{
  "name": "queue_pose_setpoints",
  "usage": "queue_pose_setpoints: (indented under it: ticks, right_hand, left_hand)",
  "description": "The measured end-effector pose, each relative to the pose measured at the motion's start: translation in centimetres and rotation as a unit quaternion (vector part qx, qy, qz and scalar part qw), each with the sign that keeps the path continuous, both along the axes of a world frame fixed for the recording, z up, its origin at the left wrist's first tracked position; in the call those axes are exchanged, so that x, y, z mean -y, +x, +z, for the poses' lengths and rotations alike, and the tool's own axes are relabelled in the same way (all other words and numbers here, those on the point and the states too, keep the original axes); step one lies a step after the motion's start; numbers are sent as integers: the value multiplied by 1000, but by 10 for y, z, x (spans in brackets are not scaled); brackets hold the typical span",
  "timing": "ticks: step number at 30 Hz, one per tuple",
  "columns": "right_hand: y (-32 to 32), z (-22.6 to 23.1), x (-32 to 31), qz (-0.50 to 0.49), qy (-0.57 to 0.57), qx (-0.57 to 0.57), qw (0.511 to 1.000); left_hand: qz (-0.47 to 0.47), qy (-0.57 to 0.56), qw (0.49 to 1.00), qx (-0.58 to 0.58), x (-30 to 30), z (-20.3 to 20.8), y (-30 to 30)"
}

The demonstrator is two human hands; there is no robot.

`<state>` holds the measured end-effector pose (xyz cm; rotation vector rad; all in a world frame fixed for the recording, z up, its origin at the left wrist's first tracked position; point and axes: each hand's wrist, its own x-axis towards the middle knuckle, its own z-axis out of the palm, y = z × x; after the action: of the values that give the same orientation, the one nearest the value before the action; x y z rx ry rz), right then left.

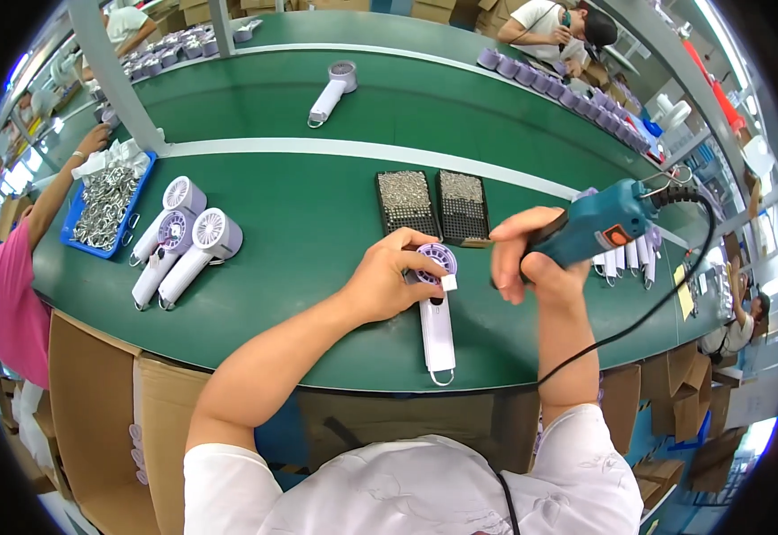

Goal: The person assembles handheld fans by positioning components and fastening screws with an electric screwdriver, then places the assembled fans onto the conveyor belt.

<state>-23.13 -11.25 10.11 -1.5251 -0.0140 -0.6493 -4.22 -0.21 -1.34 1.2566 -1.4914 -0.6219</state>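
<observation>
My left hand (398, 278) grips a handheld fan (438, 334) by its purple round head, thumb and fingers closed over it. The fan's white handle lies toward me on the green bench, a wire loop at its end. A small white piece (448, 282) shows by my fingertips; whether it belongs to the fan I cannot tell. In my right hand (540, 259), slightly blurred, is a teal electric screwdriver (598, 223), held tilted above the bench with its black cord trailing down. Its tip is hidden by my fingers. Beyond the fan stand two black screw trays (406, 203) filled with small screws.
Three more fans (188, 245) lie to the left, near a blue tray (144, 192) of metal loops. One fan (333, 94) lies on the far strip. More white handles (625, 259) sit at the right. A pink-sleeved person (14, 299) reaches in from the left.
</observation>
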Motion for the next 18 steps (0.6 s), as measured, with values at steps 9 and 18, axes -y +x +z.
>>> queue_pose_setpoints:
  ticks: [9,18]
  right_hand:
    - [-50,-57,-97,-268,-439,-355,780]
    - [-121,-75,-80,-431,-385,-391,716]
  left_hand:
    - [77,-82,988,104,-1,-5,-11]
    - [8,-139,987,84,-4,2,-14]
